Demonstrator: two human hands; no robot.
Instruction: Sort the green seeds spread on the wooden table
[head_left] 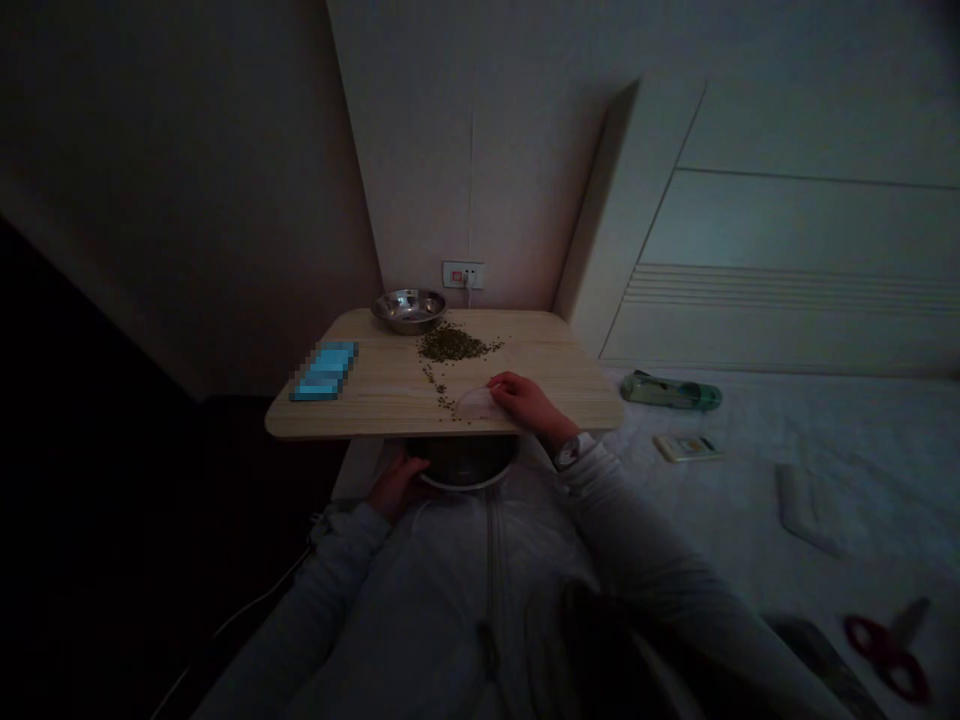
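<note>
My right hand, with a watch at the wrist, is closed on a thin pale scraper-like piece that lies low over the wooden tabletop near its front edge. Small dark green beans or seeds lie in a loose pile farther back. A thin trail of them runs forward to the left side of the scraper-like piece. Under the front edge, my left hand grips the left side of a dark-looking bowl on my lap. The tabletop covers part of this bowl.
A shiny metal bowl stands at the back left of the tabletop, with a pixelated blue item nearer the left edge. On the bed to the right lie a green bottle, a phone and red-handled scissors. A wall socket is behind.
</note>
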